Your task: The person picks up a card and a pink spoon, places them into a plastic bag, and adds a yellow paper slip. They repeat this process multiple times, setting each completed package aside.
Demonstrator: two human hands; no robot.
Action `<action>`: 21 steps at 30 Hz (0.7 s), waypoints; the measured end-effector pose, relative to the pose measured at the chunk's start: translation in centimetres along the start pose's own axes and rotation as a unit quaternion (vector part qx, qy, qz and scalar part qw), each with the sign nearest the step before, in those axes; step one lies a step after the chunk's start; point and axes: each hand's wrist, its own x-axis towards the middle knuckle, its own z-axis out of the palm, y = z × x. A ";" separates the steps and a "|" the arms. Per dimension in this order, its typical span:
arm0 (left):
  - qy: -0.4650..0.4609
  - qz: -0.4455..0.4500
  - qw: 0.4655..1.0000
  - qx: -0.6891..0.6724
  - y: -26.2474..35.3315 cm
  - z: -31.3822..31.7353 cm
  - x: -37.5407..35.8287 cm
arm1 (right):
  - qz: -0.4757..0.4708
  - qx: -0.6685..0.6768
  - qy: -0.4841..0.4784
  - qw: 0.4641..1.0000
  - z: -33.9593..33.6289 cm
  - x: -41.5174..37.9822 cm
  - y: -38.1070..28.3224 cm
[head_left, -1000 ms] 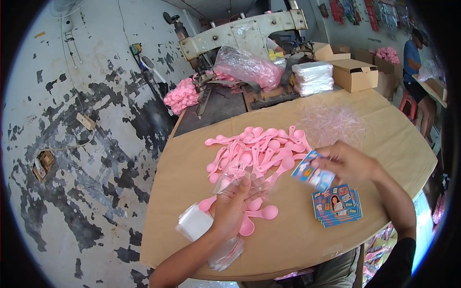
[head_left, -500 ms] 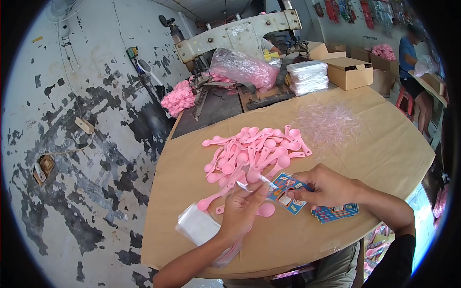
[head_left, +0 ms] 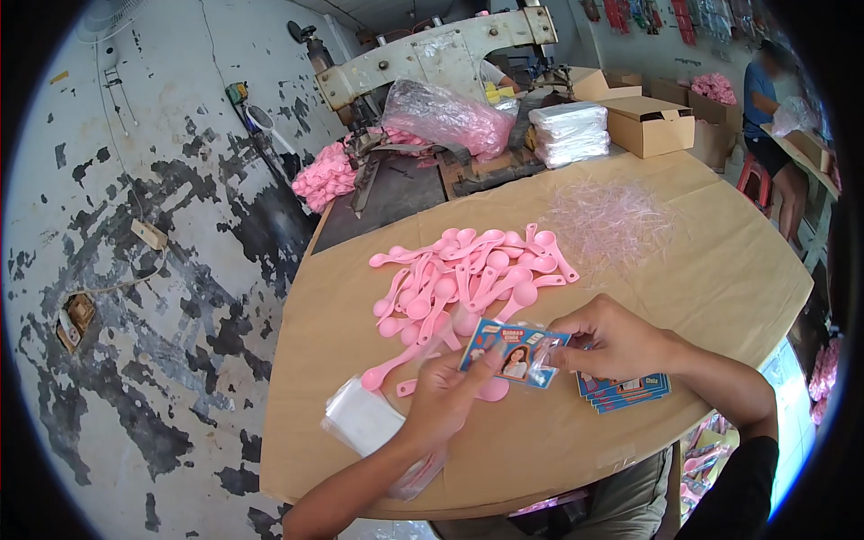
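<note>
- In the head view, your left hand [head_left: 454, 394] was pinching the left end of the printed card [head_left: 515, 355], thumb on its face and fingers behind.
- Your right hand [head_left: 612, 342] was pinching at the card's right end, thumb and fingertips closed on it and on clear film [head_left: 541, 362]. Whether the film fully wrapped the card, you could not tell.
- The card was held above the desk [head_left: 711, 270], face up and slightly tilted, just below the heap of pink spoons [head_left: 468, 279], which lay at eleven o'clock from it.
- The card stack [head_left: 630, 392] lay at four o'clock, partly under your right hand; the plastic bags [head_left: 364, 418] sat at eight o'clock, beside your left forearm. Tangled clear strands [head_left: 612, 225] spread at one o'clock.
- Good handling, I judged, called for a light left pinch near the edge, keeping the card flat and its corners from snagging the thin film.
- A gentle right pinch, drawing the film evenly without twisting, suited it best; a hard pull risked creasing the card or tearing the film.
</note>
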 end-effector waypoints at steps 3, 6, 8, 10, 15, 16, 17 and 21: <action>-0.029 -0.021 0.999 0.035 0.9 0.3 -0.1 | -0.007 0.036 0.022 0.999 0.7 0.1 0.2; -0.063 0.086 0.992 0.064 -0.5 2.0 -0.2 | 0.002 0.073 0.045 0.996 1.6 0.1 -0.2; -0.131 0.117 0.971 0.163 -0.8 1.8 -0.5 | 0.039 0.160 0.056 0.985 2.1 0.2 -0.6; -0.066 0.060 0.995 0.037 1.8 1.8 -0.7 | 0.030 0.148 0.032 0.988 1.5 0.1 -0.2; -0.026 0.088 0.983 -0.162 0.9 -0.3 0.3 | 0.003 0.192 0.058 0.980 2.2 0.5 0.1; -0.017 0.083 0.981 -0.175 1.0 -0.1 0.2 | 0.019 0.207 0.055 0.977 2.2 0.5 -0.4; -0.010 0.079 0.979 -0.190 1.2 0.2 0.1 | 0.035 0.222 0.054 0.973 2.2 0.5 -0.7; 0.015 0.072 0.996 -0.056 0.1 0.5 -0.6 | 0.052 0.193 0.076 0.977 2.0 0.4 -0.5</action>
